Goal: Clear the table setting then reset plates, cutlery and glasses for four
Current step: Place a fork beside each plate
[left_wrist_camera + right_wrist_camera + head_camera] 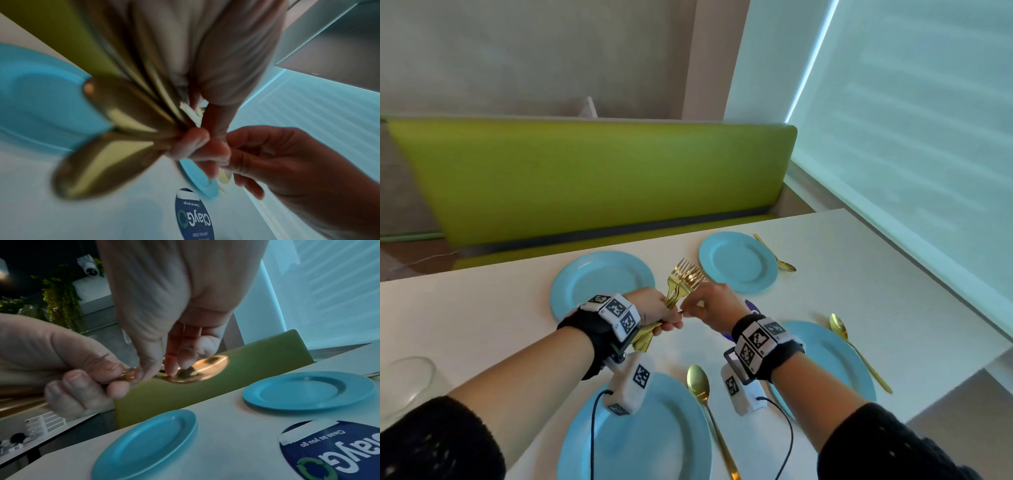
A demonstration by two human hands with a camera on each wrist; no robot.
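Observation:
My left hand [666, 317] grips a bundle of gold forks [686, 275] above the middle of the white table [859, 274], tines pointing away from me. The broad handle ends [115, 123] fan out below its fist. My right hand [691, 308] meets it from the right, and its thumb and fingertips [144, 374] pinch one gold fork [197, 369] of the bundle. Blue plates lie far left [599, 281], far right [738, 262], near left [637, 431] and near right [835, 359]. Gold spoons lie beside the far right plate [777, 257], the near right plate [859, 353] and the near left plate [705, 404].
A clear glass [407, 380] stands at the table's left edge. A round blue sticker [333, 451] lies on the table under my right wrist. A green bench [602, 178] runs along the far side, and a blind-covered window [911, 120] closes off the right.

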